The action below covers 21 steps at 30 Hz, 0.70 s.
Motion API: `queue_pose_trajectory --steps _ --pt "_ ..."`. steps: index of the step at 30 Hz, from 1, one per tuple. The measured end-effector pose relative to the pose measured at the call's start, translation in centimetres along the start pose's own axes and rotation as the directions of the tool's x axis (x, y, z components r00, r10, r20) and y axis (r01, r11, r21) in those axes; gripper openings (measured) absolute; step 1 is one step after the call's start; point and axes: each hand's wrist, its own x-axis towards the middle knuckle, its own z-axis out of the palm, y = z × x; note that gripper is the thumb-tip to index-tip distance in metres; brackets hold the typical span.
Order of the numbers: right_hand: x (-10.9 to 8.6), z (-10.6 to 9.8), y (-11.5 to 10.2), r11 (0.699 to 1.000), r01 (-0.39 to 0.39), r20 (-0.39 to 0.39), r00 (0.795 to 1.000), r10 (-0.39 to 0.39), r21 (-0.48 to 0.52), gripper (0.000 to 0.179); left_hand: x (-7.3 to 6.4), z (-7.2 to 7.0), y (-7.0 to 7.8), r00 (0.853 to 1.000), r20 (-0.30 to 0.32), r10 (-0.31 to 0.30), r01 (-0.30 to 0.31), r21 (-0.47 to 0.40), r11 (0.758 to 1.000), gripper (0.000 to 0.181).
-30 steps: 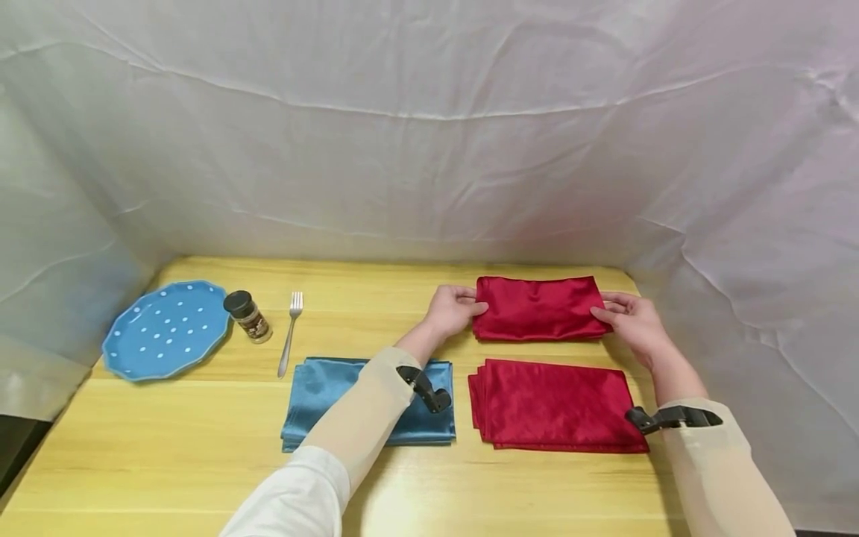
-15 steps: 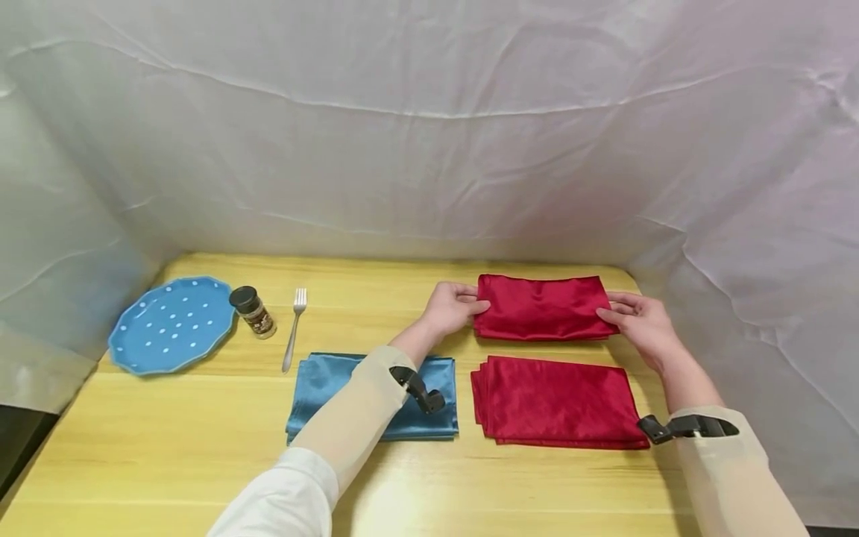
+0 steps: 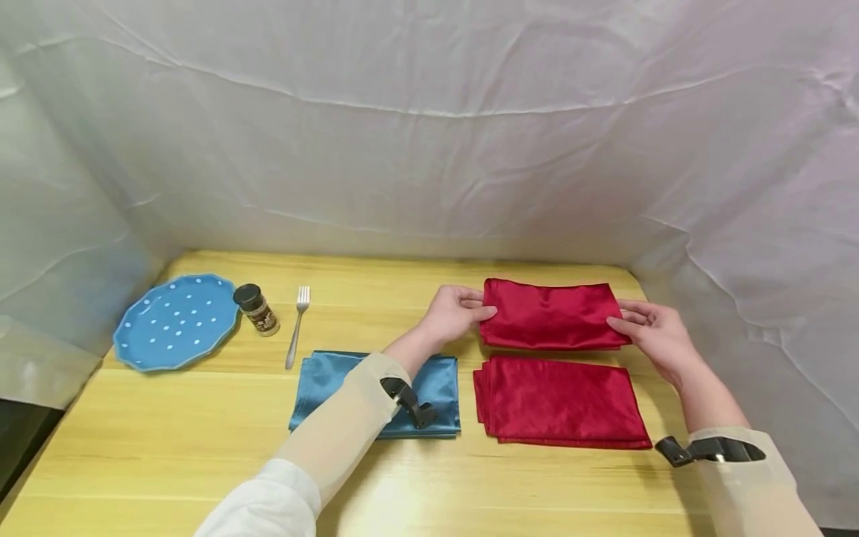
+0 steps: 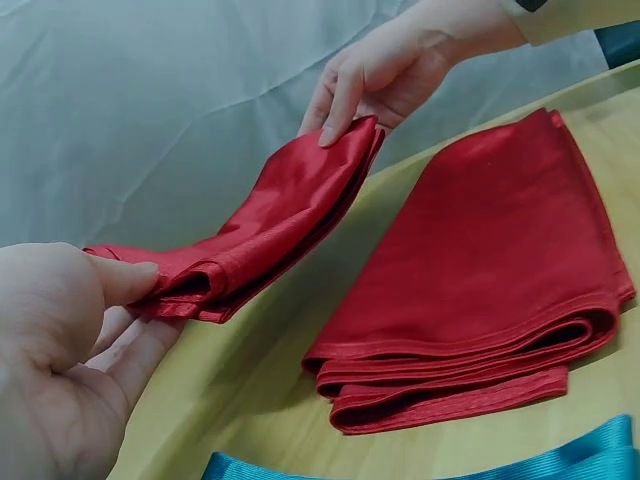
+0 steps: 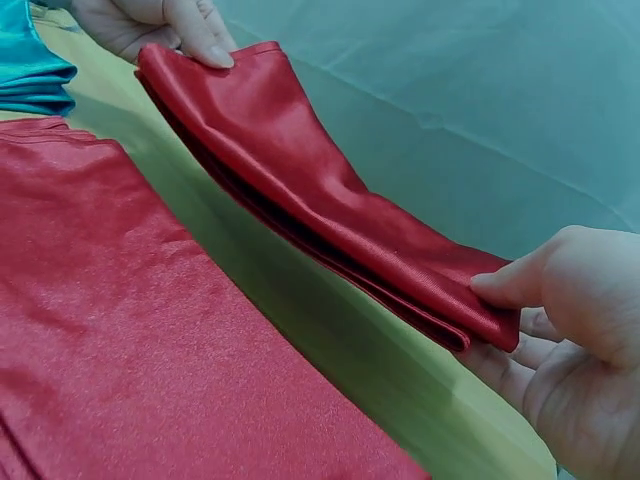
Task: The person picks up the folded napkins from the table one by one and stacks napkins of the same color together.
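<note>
A folded red satin cloth (image 3: pixel 550 317) is stretched between my two hands, sagging a little in the middle. My left hand (image 3: pixel 451 317) pinches its left end, thumb on top and fingers underneath. At the opposite end my right hand (image 3: pixel 659 337) pinches it the same way. In the left wrist view the held cloth (image 4: pixel 265 215) hangs above the table, its folded layers showing at the end. The right wrist view shows a gap between this cloth (image 5: pixel 300 170) and the tabletop. Just nearer to me lies a second folded red cloth (image 3: pixel 560 403), flat on the wood.
My left forearm crosses above a folded blue cloth (image 3: pixel 322 384). Farther left on the wooden table (image 3: pixel 201 440) are a fork (image 3: pixel 297 332), a black-lidded spice jar (image 3: pixel 258 309) and a blue polka-dot plate (image 3: pixel 176 322). Pale fabric walls (image 3: pixel 429 179) enclose the back and sides.
Both hands, still gripping the red cloth, have shifted slightly right and toward me. The cloth's near edge now sits closer to the second red cloth in the head view. That view has shifted slightly.
</note>
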Motion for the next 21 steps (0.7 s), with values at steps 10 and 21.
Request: queue_pose_trajectory --steps 10,21 --pt "-1.8 -0.4 -0.3 0.996 0.013 0.001 1.0 -0.013 -0.089 0.069 -1.3 0.1 -0.3 1.0 0.002 0.013 -0.013 0.025 1.0 0.042" --pt "-3.8 -0.4 -0.4 0.996 0.058 0.033 0.998 -0.056 -0.066 0.067 -3.0 0.1 -0.5 1.0 0.023 0.016 -0.016 0.026 1.0 0.044"
